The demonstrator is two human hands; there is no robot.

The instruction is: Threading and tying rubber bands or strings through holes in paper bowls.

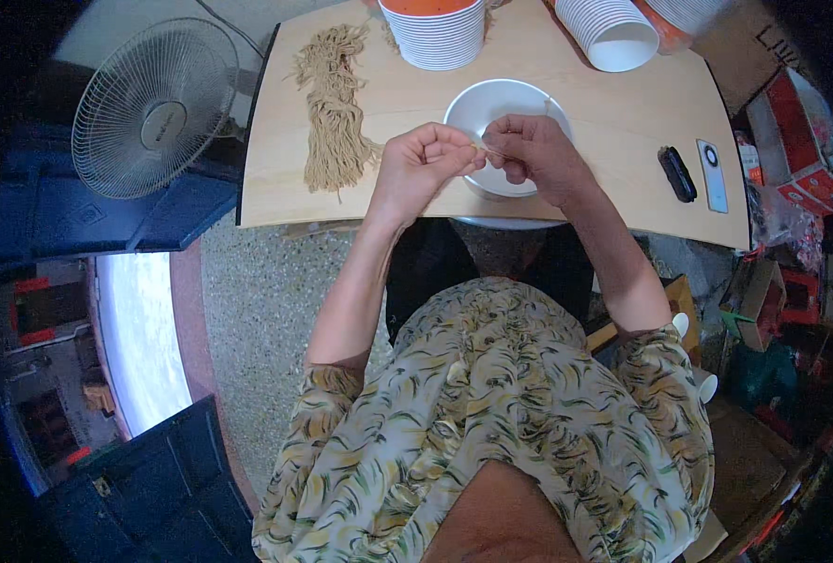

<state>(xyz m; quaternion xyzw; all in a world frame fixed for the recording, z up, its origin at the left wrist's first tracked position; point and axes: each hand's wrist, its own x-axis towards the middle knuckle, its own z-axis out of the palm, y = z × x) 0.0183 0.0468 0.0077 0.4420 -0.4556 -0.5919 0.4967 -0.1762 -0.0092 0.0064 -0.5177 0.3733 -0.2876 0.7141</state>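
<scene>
Over the near part of a white bowl (505,94), my two hands meet with fingertips pinched together. My left hand (427,161) and my right hand (534,155) both grip a thin pale strand (481,148), which shows only as a short bit between the fingers. To the left of my left hand lies a long heap of beige yarn-like strands (334,113), loosely bundled. A small beige wisp (548,103) shows at the bowl's right rim.
Stacked paper cups (435,38) stand at the table's far side, with another cup stack (609,36) lying to their right. A black case (677,174) and a pale flat device (712,176) rest at the right. A fan (163,122) stands left of the table (604,202).
</scene>
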